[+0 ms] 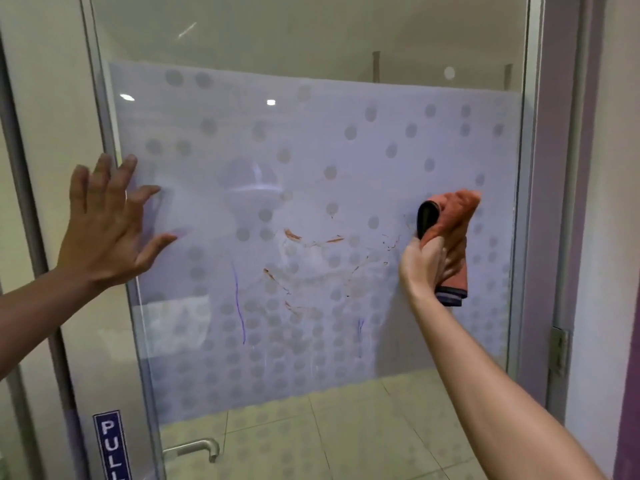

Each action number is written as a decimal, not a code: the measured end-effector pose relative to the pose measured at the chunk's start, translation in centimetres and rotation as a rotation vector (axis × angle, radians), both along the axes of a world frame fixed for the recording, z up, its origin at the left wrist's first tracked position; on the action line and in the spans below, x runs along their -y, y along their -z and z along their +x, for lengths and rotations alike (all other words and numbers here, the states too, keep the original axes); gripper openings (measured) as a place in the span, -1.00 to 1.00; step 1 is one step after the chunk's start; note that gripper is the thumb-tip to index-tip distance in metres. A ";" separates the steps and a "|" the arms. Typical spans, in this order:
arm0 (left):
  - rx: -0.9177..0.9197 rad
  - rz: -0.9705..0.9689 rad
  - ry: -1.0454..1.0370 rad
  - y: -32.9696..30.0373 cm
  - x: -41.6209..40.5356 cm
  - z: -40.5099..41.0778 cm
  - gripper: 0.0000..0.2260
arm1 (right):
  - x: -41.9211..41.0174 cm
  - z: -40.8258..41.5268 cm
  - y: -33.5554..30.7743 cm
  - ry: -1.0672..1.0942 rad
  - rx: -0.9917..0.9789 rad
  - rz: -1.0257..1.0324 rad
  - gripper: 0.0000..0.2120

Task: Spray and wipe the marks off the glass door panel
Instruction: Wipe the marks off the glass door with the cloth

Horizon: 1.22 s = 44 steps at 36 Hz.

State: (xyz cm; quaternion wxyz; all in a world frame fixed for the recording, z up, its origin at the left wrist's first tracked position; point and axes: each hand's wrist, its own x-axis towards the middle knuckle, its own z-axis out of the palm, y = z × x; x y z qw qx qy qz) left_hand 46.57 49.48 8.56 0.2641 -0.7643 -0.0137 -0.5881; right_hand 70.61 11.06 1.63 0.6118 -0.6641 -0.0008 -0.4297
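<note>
The glass door panel [311, 150] fills the view, frosted with grey dots. Red-brown smears [313, 241] and thin purple lines [239, 306] mark its middle and lower part. My left hand [107, 223] lies flat with spread fingers against the panel's left edge. My right hand [433, 261] grips an orange cloth [453, 230] together with a black object [426, 216], which may be a sprayer head, held up at the right side of the panel near the marks.
A metal door frame [535, 168] with a hinge [558, 351] runs down the right. A blue PULL sign [111, 445] and a metal handle [197, 450] sit at the lower left. Tiled floor shows through the glass below.
</note>
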 end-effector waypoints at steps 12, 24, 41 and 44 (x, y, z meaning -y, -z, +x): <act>-0.022 -0.015 -0.003 0.1 -0.2 -0.1 -0.35 | -14.6 -11.7 -0.1 -0.168 0.359 -0.666 0.04; -0.017 -0.100 0.112 -0.1 0.2 -0.5 -0.49 | -17.0 -13.5 5.7 -0.169 0.792 -1.302 -0.16; -0.024 -0.081 0.101 -0.1 0.4 -0.9 -0.48 | -11.1 -7.6 12.2 -0.121 1.184 -1.910 -0.35; -0.039 -0.082 0.096 -0.2 0.5 -1.0 -0.46 | -8.5 -5.6 11.5 -0.138 1.204 -1.982 -0.34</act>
